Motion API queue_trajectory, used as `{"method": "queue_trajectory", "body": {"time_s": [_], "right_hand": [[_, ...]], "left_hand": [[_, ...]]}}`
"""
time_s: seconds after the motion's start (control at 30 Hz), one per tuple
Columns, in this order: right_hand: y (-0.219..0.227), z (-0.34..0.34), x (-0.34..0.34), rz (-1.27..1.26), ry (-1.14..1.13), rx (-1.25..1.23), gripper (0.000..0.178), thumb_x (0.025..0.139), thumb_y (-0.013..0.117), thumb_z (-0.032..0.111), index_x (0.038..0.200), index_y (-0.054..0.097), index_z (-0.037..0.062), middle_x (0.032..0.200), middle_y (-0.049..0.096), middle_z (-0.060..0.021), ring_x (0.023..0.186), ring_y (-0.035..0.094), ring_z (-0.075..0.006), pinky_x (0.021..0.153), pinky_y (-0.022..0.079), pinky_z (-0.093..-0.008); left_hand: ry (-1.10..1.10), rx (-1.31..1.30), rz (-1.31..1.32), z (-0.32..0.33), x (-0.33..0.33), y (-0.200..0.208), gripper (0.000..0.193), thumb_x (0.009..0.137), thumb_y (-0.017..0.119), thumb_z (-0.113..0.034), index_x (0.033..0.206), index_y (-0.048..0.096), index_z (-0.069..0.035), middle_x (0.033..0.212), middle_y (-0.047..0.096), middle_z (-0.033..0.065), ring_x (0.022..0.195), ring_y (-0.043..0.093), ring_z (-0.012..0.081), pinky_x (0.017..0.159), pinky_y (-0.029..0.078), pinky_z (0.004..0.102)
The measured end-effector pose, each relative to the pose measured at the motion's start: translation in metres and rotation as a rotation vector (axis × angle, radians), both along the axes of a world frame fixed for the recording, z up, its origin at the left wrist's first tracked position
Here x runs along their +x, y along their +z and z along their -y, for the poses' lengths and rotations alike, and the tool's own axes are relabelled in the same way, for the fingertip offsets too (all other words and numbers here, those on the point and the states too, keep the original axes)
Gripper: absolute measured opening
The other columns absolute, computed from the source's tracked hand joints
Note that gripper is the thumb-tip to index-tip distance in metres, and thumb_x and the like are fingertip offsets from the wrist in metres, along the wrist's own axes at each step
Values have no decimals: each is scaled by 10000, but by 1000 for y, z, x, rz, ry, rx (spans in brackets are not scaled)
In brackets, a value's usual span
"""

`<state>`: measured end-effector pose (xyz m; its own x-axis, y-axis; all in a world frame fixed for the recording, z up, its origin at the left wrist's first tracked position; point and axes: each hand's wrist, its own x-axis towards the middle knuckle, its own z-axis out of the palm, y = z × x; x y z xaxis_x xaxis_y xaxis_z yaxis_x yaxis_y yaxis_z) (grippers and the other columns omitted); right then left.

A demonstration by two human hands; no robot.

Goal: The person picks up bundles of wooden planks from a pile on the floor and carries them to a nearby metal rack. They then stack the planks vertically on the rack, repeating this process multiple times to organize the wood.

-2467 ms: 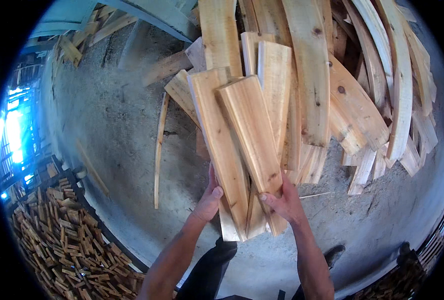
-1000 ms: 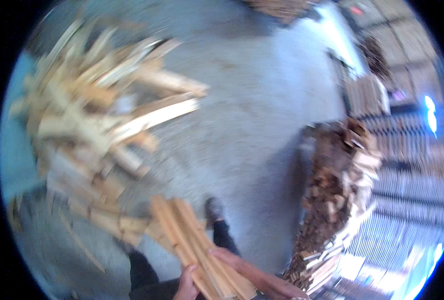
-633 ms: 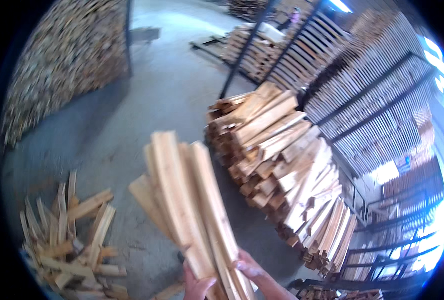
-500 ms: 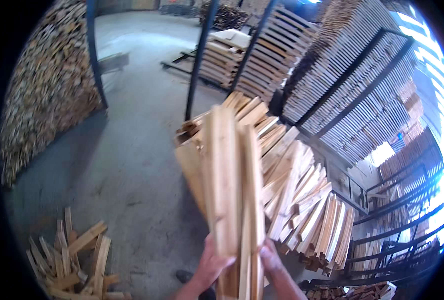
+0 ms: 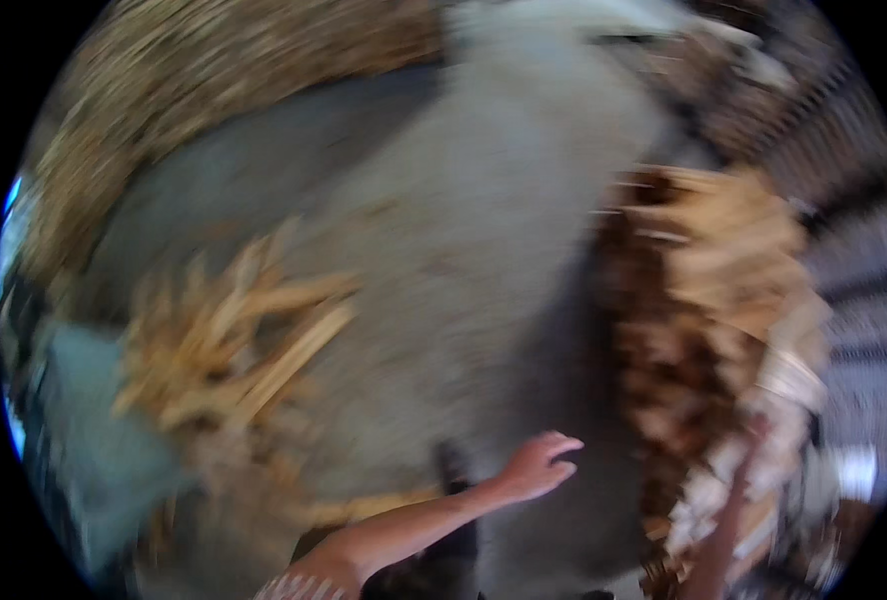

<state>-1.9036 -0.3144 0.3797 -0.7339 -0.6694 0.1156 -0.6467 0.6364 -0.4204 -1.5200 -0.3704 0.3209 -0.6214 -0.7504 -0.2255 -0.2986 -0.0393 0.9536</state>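
Note:
My left hand [image 5: 539, 467] is held out over the floor with its fingers apart and nothing in them. It is nearest to my own dark shoe [image 5: 452, 466], just left of it. My right hand [image 5: 757, 428] is at the near right, against the stack of wooden boards [image 5: 734, 250]. Motion smears its fingers, so whether it grips a board does not show. The stack's light board faces lie on top, and its darker board ends face left.
A loose heap of wooden pieces [image 5: 294, 365] lies on the floor at the left. A tall wood stack [image 5: 294, 45] stands at the far left. More stacked timber [image 5: 814, 130] rises at the far right. Grey concrete floor [image 5: 444, 270] runs between them.
The boards gripped between both hands are out of my left hand, which has come away open. My right hand has moved to the stack. The view has swung left and down.

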Motion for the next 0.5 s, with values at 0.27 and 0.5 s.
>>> {"method": "queue_trajectory", "body": {"time_s": [0.27,0.5], "right_hand": [[40,-28,406,854,452,236,400,859,465,172,1231,430,30,1255,436,-129,1102,452,-241,900,394,-344],[-319,-142,628,255,1535,987,810,631,741,295,1278,341,17,1257,403,-201,1175,386,-338,964,319,-435]], "left_hand": [[692,553,233,-292,305,-138,351,749,561,-245,1059,578,-79,907,632,109,873,598,252,763,459,339],[1774,1247,151,-357,454,-266,542,729,654,-217,1185,455,-3,980,591,124,855,576,207,756,455,293]]}}
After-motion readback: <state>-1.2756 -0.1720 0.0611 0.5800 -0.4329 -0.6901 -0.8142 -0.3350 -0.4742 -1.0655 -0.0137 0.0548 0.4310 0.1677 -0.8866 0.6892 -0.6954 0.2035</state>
